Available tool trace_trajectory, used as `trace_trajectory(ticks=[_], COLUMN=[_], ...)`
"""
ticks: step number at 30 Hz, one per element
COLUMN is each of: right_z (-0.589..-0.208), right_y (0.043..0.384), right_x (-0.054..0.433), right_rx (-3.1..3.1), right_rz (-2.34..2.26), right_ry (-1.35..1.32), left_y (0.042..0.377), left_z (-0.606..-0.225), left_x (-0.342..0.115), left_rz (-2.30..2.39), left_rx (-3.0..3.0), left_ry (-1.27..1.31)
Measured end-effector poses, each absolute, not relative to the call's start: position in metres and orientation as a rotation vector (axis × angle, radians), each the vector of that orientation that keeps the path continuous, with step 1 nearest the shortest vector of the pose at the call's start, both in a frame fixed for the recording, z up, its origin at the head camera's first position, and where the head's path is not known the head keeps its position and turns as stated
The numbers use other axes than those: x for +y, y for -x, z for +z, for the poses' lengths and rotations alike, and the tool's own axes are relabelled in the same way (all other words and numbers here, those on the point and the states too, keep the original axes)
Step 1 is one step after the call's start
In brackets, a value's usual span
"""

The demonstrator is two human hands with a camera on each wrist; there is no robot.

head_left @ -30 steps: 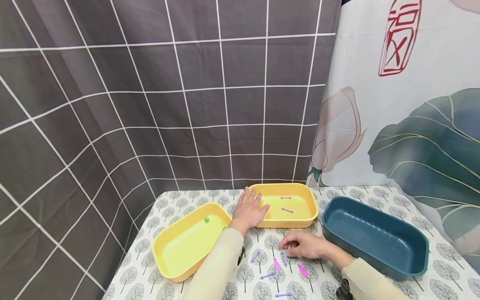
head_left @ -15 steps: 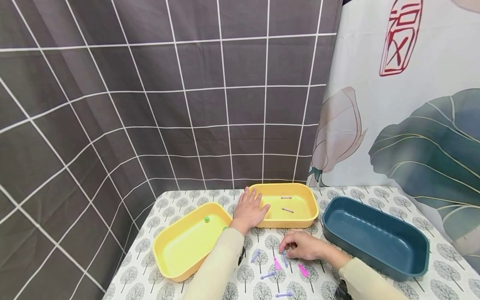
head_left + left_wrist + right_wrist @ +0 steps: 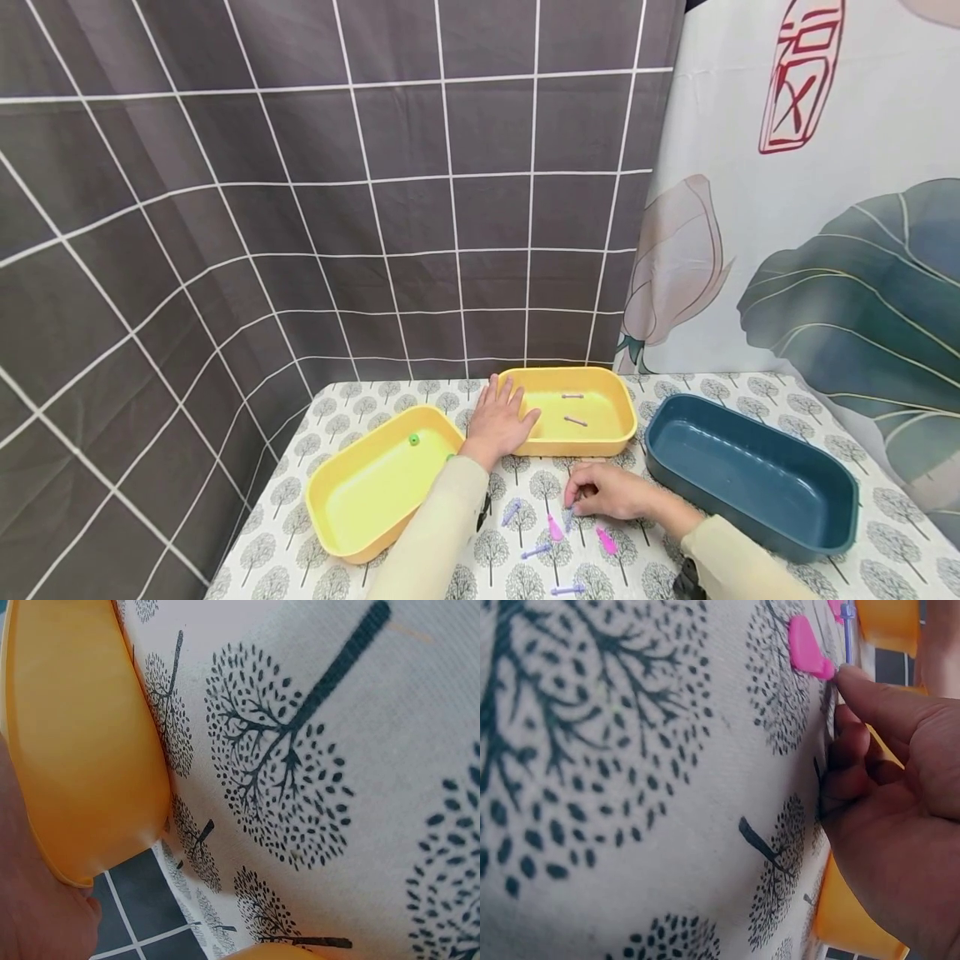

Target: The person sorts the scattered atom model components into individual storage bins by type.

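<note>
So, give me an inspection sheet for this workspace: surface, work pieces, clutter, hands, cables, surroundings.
Surface: white tree-print cloth.
Work pieces: purple pieces and two pink pieces on the cloth; two more purple ones in the back yellow tray; green pieces in the left yellow tray, one partly hidden by the sleeve; dark blue tray at the right.
Clutter: nothing seen.
Left hand: fingers spread, resting on the left end of the back yellow tray.
Right hand: appears to pinch a purple piece.
Cables: nothing seen.
Surroundings: dark grid-patterned curtain behind; white hanging with plant print at right.
</note>
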State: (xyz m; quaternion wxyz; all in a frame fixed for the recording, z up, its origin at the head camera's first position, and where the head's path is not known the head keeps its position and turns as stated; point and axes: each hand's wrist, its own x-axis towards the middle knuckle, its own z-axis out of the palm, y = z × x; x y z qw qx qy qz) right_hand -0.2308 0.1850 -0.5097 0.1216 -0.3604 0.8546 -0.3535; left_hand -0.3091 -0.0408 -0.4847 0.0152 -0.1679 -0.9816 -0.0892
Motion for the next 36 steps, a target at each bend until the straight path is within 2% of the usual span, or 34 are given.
trace_trajectory(ticks=[8, 36], right_z=[-0.505, -0.475], right_y=[0.230, 0.235], right_x=[0.190, 0.201], right_rx=[2.408, 2.459], right_rz=[-1.202, -1.428], right_ry=[0.835, 0.513], left_y=[0.311, 0.309], left_z=[-0.487, -0.485], left_x=[-0.041, -0.041], left_rz=[-0.300, -0.275], left_rx=[-3.048, -3.043], left_ry=[0.535, 0.530])
